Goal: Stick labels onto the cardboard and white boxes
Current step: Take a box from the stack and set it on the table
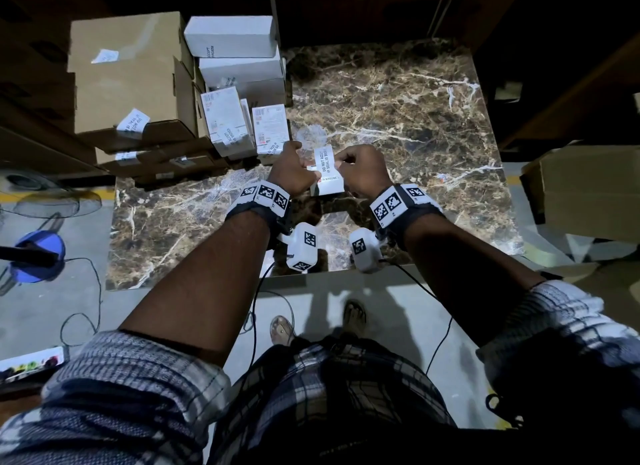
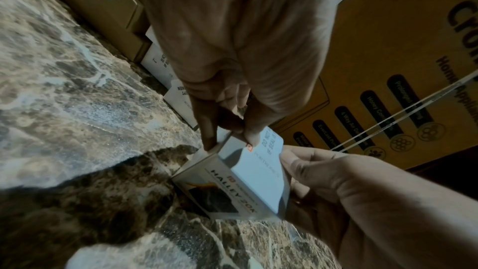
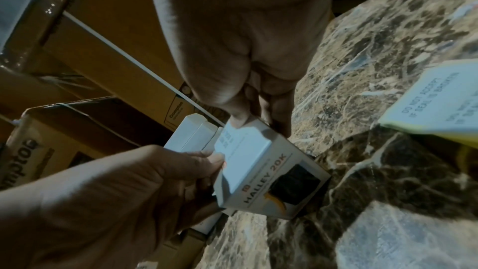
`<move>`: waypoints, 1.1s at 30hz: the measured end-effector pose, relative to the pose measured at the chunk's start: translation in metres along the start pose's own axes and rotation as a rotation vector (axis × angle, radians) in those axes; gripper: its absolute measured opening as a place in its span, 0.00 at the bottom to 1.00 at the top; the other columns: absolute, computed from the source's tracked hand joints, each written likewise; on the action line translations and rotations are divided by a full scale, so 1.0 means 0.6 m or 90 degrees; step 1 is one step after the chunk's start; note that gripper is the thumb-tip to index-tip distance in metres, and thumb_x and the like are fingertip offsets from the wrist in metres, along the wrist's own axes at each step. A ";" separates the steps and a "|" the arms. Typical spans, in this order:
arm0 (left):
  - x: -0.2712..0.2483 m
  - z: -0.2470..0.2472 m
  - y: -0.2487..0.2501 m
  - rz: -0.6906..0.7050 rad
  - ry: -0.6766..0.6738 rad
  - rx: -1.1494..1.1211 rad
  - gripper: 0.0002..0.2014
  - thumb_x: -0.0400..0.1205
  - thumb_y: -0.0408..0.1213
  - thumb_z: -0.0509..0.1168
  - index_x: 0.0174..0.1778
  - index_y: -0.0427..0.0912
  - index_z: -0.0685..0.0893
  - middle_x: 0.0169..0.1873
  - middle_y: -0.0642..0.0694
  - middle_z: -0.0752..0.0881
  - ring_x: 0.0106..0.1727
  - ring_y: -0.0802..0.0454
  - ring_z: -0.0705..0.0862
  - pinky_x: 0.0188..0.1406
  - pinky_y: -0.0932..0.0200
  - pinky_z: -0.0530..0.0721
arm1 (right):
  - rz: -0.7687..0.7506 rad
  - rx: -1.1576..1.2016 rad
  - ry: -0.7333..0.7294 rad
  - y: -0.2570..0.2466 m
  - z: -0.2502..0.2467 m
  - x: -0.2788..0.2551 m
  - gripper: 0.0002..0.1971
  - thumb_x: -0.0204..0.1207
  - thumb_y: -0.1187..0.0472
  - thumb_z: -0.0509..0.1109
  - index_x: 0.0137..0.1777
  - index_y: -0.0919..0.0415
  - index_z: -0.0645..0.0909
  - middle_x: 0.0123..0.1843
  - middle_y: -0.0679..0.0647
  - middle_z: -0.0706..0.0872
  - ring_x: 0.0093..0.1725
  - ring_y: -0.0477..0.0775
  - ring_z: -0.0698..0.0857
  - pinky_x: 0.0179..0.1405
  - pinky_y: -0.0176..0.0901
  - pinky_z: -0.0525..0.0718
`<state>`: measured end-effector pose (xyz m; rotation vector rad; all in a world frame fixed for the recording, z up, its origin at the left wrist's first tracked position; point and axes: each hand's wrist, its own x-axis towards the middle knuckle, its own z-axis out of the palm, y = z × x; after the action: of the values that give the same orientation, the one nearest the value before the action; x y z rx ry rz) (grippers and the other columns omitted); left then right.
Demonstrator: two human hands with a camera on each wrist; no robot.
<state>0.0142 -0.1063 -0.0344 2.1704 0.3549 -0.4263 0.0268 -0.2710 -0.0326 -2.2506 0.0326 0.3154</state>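
Holding the small white box (image 1: 327,187) upright on the marble worktop (image 1: 398,118), near its front edge. Your left hand (image 1: 291,172) has fingers curled round the box's left side; your right hand (image 1: 363,173) pinches the seal label (image 1: 325,161) at the box's top. Labelled cardboard boxes (image 1: 128,80) and white boxes (image 1: 239,62) stacked far-left.
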 end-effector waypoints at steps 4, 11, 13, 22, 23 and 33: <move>-0.005 0.001 -0.004 -0.007 0.018 -0.044 0.39 0.75 0.36 0.76 0.78 0.39 0.63 0.53 0.42 0.82 0.53 0.43 0.84 0.51 0.45 0.88 | -0.006 0.010 0.025 0.001 0.007 -0.011 0.13 0.72 0.56 0.82 0.51 0.62 0.88 0.48 0.51 0.88 0.47 0.49 0.84 0.44 0.40 0.77; -0.014 -0.003 -0.003 0.010 0.016 -0.024 0.36 0.75 0.37 0.77 0.76 0.39 0.66 0.55 0.41 0.84 0.53 0.44 0.85 0.48 0.47 0.88 | 0.027 0.075 0.036 0.008 0.003 -0.004 0.13 0.66 0.57 0.86 0.46 0.61 0.90 0.45 0.52 0.91 0.45 0.50 0.88 0.41 0.40 0.82; -0.018 -0.007 0.001 0.035 0.019 0.011 0.35 0.76 0.37 0.76 0.75 0.39 0.67 0.53 0.42 0.83 0.50 0.45 0.85 0.43 0.53 0.85 | 0.025 0.086 0.031 0.010 0.002 -0.004 0.13 0.66 0.57 0.86 0.46 0.62 0.91 0.44 0.52 0.91 0.45 0.51 0.89 0.42 0.41 0.83; -0.034 0.006 0.017 0.314 0.110 0.206 0.18 0.73 0.28 0.72 0.55 0.47 0.77 0.51 0.47 0.80 0.52 0.46 0.79 0.50 0.43 0.82 | 0.000 0.097 0.041 0.017 0.005 0.003 0.07 0.71 0.57 0.83 0.39 0.60 0.92 0.34 0.49 0.88 0.27 0.34 0.82 0.40 0.39 0.81; -0.034 0.007 0.016 0.330 0.104 0.188 0.17 0.73 0.27 0.71 0.54 0.48 0.77 0.48 0.49 0.81 0.49 0.48 0.80 0.49 0.43 0.82 | -0.001 0.098 0.043 0.017 0.004 0.002 0.06 0.71 0.58 0.83 0.39 0.60 0.92 0.34 0.49 0.89 0.29 0.36 0.83 0.41 0.39 0.81; -0.037 0.014 0.006 0.282 0.096 0.111 0.23 0.75 0.26 0.74 0.59 0.48 0.74 0.42 0.55 0.85 0.41 0.55 0.85 0.42 0.46 0.86 | 0.005 0.104 0.051 0.021 0.011 -0.004 0.06 0.74 0.59 0.80 0.37 0.58 0.89 0.38 0.48 0.90 0.43 0.46 0.87 0.46 0.38 0.80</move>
<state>-0.0058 -0.1175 -0.0272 2.3732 -0.0912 -0.0455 0.0215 -0.2747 -0.0457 -2.1005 0.1064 0.2187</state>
